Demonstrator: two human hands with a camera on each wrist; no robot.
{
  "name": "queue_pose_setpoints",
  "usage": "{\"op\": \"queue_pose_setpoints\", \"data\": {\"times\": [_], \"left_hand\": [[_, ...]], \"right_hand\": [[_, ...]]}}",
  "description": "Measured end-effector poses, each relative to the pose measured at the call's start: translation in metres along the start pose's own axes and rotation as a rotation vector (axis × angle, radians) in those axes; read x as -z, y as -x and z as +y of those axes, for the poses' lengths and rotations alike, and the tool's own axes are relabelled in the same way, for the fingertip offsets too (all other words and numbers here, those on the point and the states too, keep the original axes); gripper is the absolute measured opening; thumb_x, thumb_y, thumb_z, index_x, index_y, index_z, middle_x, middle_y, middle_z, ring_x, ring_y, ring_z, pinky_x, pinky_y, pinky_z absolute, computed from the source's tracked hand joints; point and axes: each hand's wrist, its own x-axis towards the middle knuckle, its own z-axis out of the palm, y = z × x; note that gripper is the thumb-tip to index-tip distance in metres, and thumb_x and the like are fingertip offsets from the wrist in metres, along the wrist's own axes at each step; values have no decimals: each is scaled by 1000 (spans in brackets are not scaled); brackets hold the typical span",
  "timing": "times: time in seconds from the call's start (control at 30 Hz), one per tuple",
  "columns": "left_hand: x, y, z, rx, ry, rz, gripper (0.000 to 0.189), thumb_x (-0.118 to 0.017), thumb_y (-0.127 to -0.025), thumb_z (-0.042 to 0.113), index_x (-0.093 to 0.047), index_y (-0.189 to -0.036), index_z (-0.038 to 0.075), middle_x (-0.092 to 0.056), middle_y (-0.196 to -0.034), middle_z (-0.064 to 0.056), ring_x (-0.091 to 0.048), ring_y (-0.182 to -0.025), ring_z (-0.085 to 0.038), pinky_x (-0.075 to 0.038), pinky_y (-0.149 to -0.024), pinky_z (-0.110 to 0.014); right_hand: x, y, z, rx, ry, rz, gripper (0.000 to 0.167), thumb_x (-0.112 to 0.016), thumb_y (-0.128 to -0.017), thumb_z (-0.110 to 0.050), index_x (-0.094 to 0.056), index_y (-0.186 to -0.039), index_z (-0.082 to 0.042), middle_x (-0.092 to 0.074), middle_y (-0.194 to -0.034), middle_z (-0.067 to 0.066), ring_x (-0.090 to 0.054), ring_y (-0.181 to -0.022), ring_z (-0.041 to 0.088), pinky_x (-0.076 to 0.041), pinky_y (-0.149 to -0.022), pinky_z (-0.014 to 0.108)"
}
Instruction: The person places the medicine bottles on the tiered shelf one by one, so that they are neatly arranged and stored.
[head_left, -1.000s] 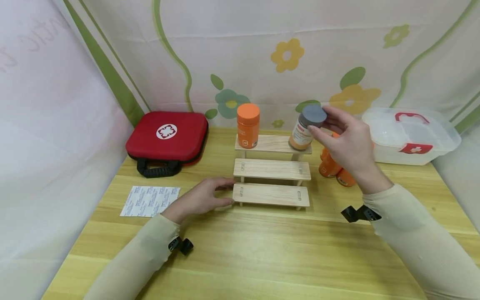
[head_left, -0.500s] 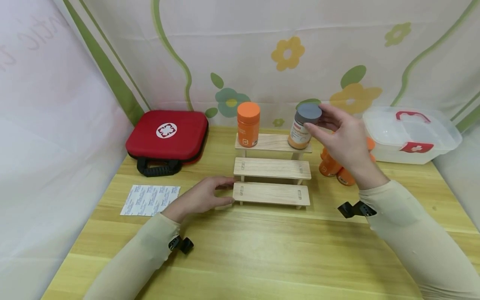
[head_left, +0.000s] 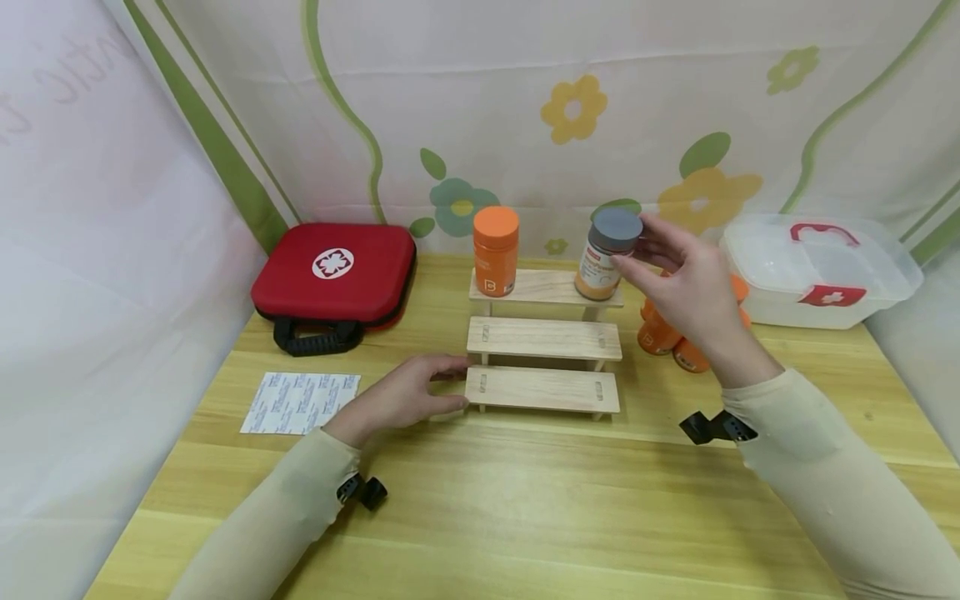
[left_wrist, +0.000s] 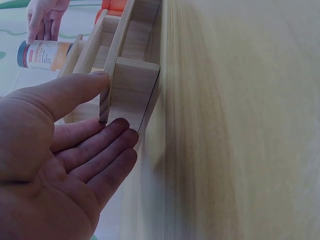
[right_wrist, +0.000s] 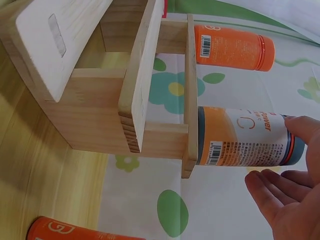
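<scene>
A three-step wooden stand (head_left: 543, 340) holds an orange bottle (head_left: 497, 252) on the left of its top step. At the right end of that step stands a grey-capped supplement bottle (head_left: 597, 271), upright, its base flush with the board in the right wrist view. My right hand (head_left: 693, 287) is beside it, thumb at the cap; in the right wrist view the fingers (right_wrist: 272, 192) extend straight, apart from the bottle. My left hand (head_left: 405, 392) rests fingertips against the left end of the lowest step, thumb at the front corner (left_wrist: 100, 80), fingers relaxed.
Several orange bottles (head_left: 662, 333) stand right of the stand, partly behind my right hand. A clear first-aid box (head_left: 817, 267) sits at the back right. At the left are a red first-aid case (head_left: 337, 271) and a printed white sheet (head_left: 296, 402).
The grey-capped bottle has come upright from a tilt and shifted slightly left on the top step, with my right hand following. My left hand has stayed at the stand.
</scene>
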Motion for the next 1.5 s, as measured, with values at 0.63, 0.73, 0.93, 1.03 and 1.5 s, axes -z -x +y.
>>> {"op": "queue_pose_setpoints", "data": {"times": [0.63,0.73,0.93,1.03,1.5], "left_hand": [[-1,1,-1,-4,-11,12,65,-81,-99,29,-58,-156,9,-62,-156,-9,-57,-146,-30,-44,-125,-53],[-1,1,-2,-1,-16,15,66,-81,-98,30,-58,-156,9,-62,-156,-9,-57,-146,-30,-44,-125,-53],[-1,1,2,9,-4,16,64,-81,-98,29,-58,-155,10,-62,-157,-10,-56,-147,-31,-44,-125,-54],[-1,2,3,12,-7,17,63,-81,-99,28,-59,-155,10,-62,-157,-10,-56,-147,-31,-44,-126,-53],[-3,0,1,-4,-12,22,62,-81,-99,27,-60,-154,9,-63,-155,-11,-58,-146,-31,-44,-125,-53]], "right_hand": [[31,32,2,5,168,40,62,-86,-94,-18,-64,-151,-12,-70,-146,13,-65,-121,-9,-50,-100,3],[36,36,3,2,183,51,59,-86,-94,-19,-66,-149,-14,-70,-146,10,-65,-121,-9,-49,-100,2],[46,46,8,-18,185,64,58,-86,-94,-18,-67,-149,-15,-71,-145,6,-63,-121,-12,-47,-98,0],[51,52,11,-34,186,60,57,-86,-95,-17,-67,-149,-17,-71,-145,4,-62,-122,-13,-47,-99,0],[73,80,29,-111,219,92,56,-85,-96,-18,-67,-148,-12,-67,-132,-30,-58,-118,-21,-44,-96,-3]]}}
